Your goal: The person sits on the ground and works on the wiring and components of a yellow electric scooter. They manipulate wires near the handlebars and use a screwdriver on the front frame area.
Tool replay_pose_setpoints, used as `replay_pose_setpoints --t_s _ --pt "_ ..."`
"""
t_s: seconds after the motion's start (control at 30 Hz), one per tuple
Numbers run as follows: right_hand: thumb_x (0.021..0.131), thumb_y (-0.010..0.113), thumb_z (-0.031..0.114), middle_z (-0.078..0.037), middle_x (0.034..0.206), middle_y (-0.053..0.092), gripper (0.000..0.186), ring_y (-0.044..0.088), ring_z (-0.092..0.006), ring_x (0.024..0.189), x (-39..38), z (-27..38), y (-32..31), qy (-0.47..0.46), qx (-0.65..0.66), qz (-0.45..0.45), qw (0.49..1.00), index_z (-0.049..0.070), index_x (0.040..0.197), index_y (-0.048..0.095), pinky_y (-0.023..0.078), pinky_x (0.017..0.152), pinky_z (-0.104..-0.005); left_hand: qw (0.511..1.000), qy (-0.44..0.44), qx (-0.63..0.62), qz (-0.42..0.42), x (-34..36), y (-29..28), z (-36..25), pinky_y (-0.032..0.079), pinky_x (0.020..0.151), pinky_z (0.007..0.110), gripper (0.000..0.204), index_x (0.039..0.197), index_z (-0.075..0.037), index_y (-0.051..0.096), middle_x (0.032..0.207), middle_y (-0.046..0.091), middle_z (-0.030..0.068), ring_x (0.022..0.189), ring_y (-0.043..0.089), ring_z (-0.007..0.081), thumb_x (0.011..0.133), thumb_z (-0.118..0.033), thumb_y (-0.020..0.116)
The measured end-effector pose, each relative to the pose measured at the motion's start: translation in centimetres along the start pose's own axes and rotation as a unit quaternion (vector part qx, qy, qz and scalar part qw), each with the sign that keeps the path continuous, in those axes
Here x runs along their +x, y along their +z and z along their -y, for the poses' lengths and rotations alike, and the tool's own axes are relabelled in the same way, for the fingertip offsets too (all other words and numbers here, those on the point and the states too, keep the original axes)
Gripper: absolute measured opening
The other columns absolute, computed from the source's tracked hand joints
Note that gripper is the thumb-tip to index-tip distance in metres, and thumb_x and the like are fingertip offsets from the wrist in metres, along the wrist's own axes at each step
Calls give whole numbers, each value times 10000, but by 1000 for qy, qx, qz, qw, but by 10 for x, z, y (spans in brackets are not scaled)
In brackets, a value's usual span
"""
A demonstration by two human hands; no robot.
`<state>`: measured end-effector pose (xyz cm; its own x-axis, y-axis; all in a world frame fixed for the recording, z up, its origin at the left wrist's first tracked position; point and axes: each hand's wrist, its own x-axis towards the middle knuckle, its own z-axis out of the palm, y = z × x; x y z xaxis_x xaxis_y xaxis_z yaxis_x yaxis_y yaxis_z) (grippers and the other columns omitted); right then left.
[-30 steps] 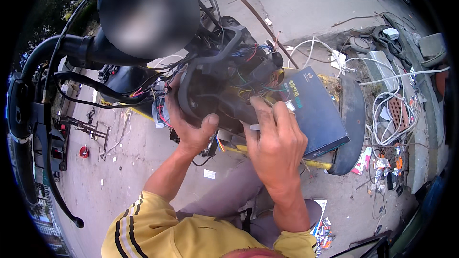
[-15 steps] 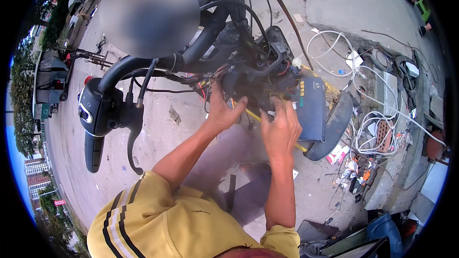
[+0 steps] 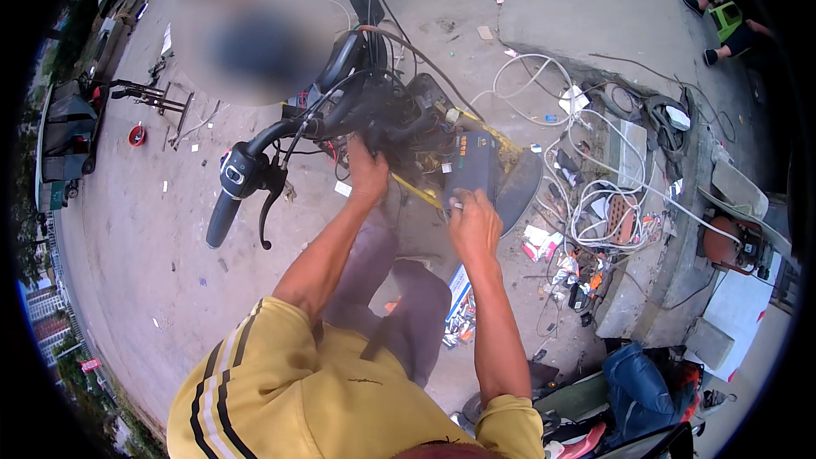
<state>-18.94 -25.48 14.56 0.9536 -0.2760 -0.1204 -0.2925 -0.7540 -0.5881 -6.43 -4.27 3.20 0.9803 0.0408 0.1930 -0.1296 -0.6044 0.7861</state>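
Note:
A stripped scooter front stands before me, with a black handlebar (image 3: 280, 129), a grip and brake lever (image 3: 272, 204) on the left, and loose wiring (image 3: 408, 143) exposed below. My left hand (image 3: 367, 174) reaches up into the wires under the bar; its fingertips are hidden there. At the near edge of a dark blue-grey box (image 3: 473, 161), my right hand (image 3: 476, 228) is closed with a small whitish thing (image 3: 457, 201) between its fingers, too small to name. The box rests on the scooter's yellow-edged footboard (image 3: 520, 187).
Coiled white cable (image 3: 586, 195) lies on the ground to the right, near a perforated brick (image 3: 623, 218) and scattered litter (image 3: 571, 276). A blue-and-white carton (image 3: 459, 297) is beside my right forearm. Blue cloth (image 3: 636, 382) is piled at lower right. A person (image 3: 735, 25) sits far right.
My right hand has drawn back from the wiring to the box's near edge, now showing a small whitish thing. My left hand stays at the wires. The whole view has shifted.

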Motion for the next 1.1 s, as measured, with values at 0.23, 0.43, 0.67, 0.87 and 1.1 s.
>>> replay_pose_setpoints --t_s 0.23,0.43,0.67,0.87,1.1 --pt "1005 607 167 -184 1073 673 241 668 -416 971 16 -18 -41 7 74 19 997 52 1184 721 521 825 -480 995 58 77 -10 4 5 1 304 1198 454 645 1469 70 415 1438 486 285 1376 439 443 831 86 501" --pt "1016 567 138 -153 1127 676 298 663 -400 1017 89 6 -32 -37 145 21 989 68 1282 683 520 873 -483 998 18 59 -6 0 2 -1 317 1186 440 597 1468 72 414 1429 491 283 1354 458 445 877 70 500" --pt "993 549 80 -135 1289 657 341 667 -400 1069 164 3 19 -85 159 92 979 64 1316 660 538 904 -492 987 -99 118 33 -23 -4 15 356 1121 374 514 1412 54 445 1348 531 226 1277 513 344 899 83 459" --pt "955 559 52 -122 1282 612 367 669 -397 1063 190 4 16 -66 157 210 963 56 1312 647 545 896 -495 980 -192 -4 47 -40 -12 19 349 1158 324 572 1462 -43 453 1415 537 90 1308 514 226 918 134 451" --pt "933 609 26 -165 1230 604 293 664 -414 1024 183 7 22 -61 199 167 964 3 1222 653 553 842 -482 959 -211 -184 33 -61 -17 29 403 1178 399 511 1473 -39 452 1439 534 96 1331 527 227 991 -7 618"
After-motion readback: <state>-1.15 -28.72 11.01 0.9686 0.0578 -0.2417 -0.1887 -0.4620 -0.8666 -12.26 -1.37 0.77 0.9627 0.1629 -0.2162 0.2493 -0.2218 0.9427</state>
